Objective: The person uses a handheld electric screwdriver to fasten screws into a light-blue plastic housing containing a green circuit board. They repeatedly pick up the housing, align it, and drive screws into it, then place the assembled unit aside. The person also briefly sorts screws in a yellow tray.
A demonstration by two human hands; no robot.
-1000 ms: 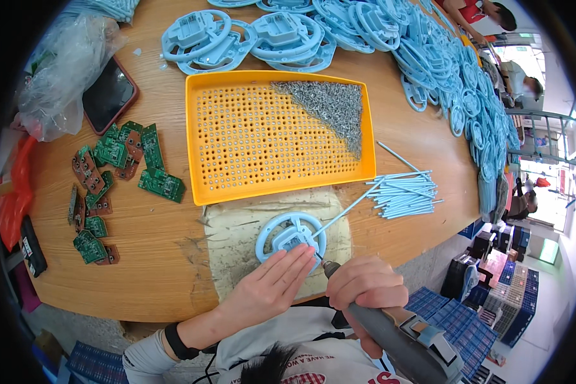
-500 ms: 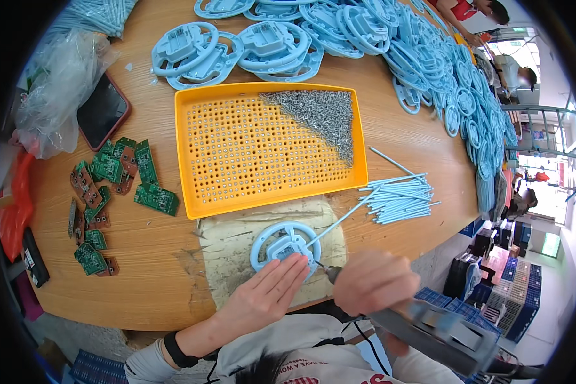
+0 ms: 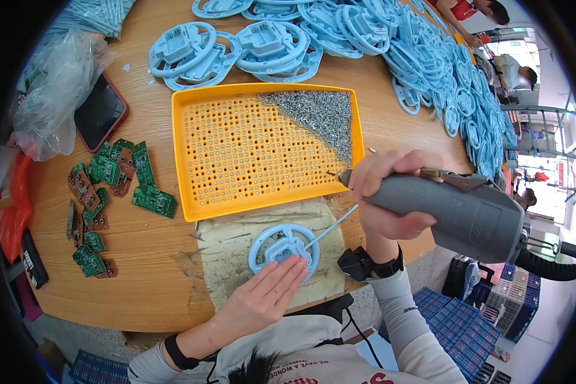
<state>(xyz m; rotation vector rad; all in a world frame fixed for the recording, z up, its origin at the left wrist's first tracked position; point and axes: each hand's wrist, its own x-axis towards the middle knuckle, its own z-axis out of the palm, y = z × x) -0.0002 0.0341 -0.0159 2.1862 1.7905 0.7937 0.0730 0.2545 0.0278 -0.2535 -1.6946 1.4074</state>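
My left hand lies with straight fingers on a round light-blue plastic wheel-shaped part, pressing it to a worn, stained pad. A thin light-blue stick slants from the part up to the right. Gripped in my right hand is a grey electric screwdriver, held level. Its bit points left over the right side of a yellow tray, above the holes; whether a screw sits on the tip I cannot tell. Small silver screws fill the tray's far right corner, and many holes hold screws.
Green and brown circuit boards lie to the left, near a dark phone and a clear plastic bag. Blue wheel-shaped parts are heaped at the back and right. A coiled cord trails from the screwdriver. Other people are at the far right.
My right hand has lifted the screwdriver from beside the blue part up to the tray's right side. My left hand stays on the part.
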